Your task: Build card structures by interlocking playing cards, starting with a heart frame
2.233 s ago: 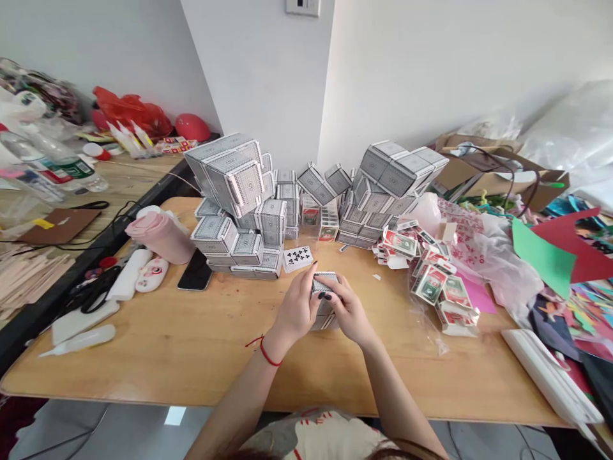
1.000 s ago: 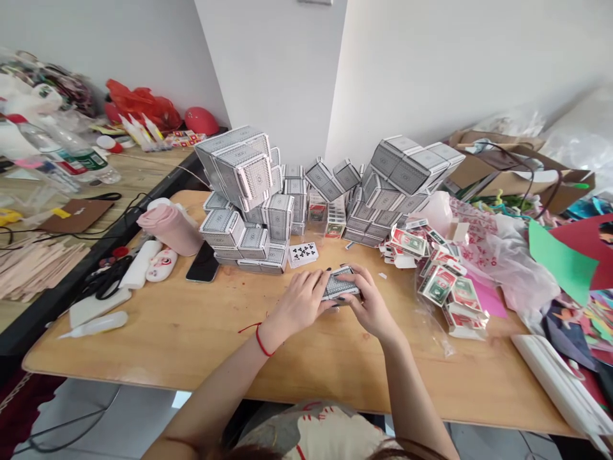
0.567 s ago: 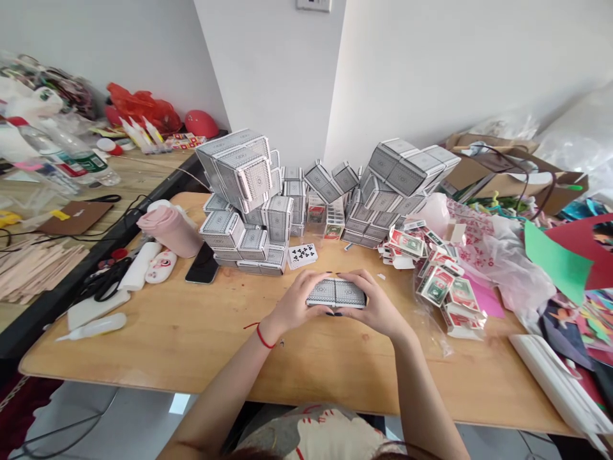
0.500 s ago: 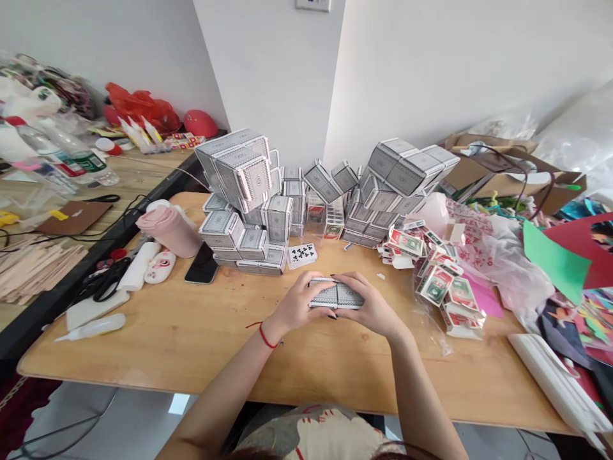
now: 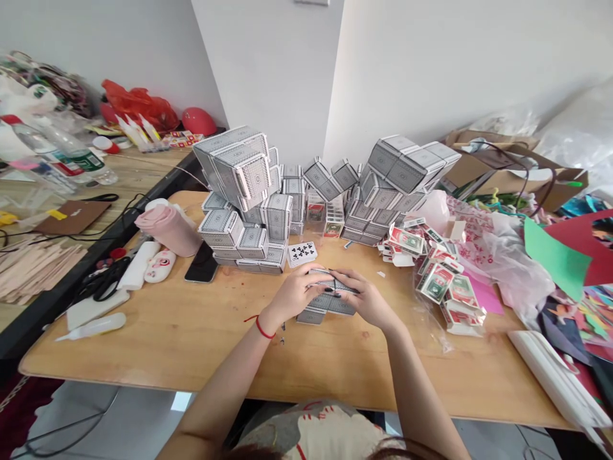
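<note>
At the middle of the table, my left hand (image 5: 293,292) and my right hand (image 5: 372,301) are closed around a block of folded playing cards (image 5: 312,315) with grey patterned backs. My fingers lie over its upper part, and its lower front shows beneath them. Just behind my left hand, a loose playing card (image 5: 302,253) lies face up with black clubs. Larger structures of the same card blocks stand behind, a left stack (image 5: 239,172) and a right stack (image 5: 395,169). Between them are tilted card blocks (image 5: 323,179).
Opened red and green card boxes (image 5: 438,281) are heaped at the right. A phone (image 5: 202,263), a pink tumbler (image 5: 168,230), scissors (image 5: 108,281) and a glue bottle (image 5: 93,327) lie at the left. A white case (image 5: 550,374) rests near the right edge.
The card block has tipped in my hands, so more of its lower front shows. My fingers have come together over its upper part.
</note>
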Tool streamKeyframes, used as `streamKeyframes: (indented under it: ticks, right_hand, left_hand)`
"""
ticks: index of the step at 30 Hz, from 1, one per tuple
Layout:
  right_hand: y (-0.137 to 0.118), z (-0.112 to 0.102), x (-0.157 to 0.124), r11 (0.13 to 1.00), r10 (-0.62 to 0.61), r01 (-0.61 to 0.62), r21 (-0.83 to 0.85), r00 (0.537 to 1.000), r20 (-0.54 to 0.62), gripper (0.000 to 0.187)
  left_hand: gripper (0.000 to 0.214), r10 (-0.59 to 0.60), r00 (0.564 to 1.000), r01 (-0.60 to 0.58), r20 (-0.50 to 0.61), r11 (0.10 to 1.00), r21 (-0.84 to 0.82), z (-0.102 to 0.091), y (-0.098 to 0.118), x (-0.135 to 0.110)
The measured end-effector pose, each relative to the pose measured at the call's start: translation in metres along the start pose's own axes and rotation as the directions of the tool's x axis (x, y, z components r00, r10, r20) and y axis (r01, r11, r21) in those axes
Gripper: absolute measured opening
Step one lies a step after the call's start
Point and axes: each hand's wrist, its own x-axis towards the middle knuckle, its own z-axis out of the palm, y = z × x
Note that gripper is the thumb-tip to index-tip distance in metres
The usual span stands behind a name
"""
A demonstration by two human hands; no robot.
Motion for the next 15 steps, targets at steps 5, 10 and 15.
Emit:
streamKeyframes:
  ticks: [5,10,15]
  right_hand:
    - [0.001,-0.001,0.000,0.997,-0.029,0.031,0.072,0.999,-0.031,0.041]
    - [0.010,0.017,0.002,0.969,-0.027,0.077,0.236,0.978,-0.208,0.028]
    - [0.016,0.028,0.008,0.956,0.007,0.073,0.285,0.964,-0.267,0.025]
  left_hand:
    - [0.031,-0.035,0.994,0.017,-0.105,0.985,-0.174,0.004,-0.005,-0.003]
    - [0.025,-0.029,0.990,-0.006,-0.138,0.969,-0.248,0.013,-0.015,-0.006]
    - [0.018,-0.101,0.984,0.062,-0.146,0.965,-0.256,0.015,-0.016,0.000]
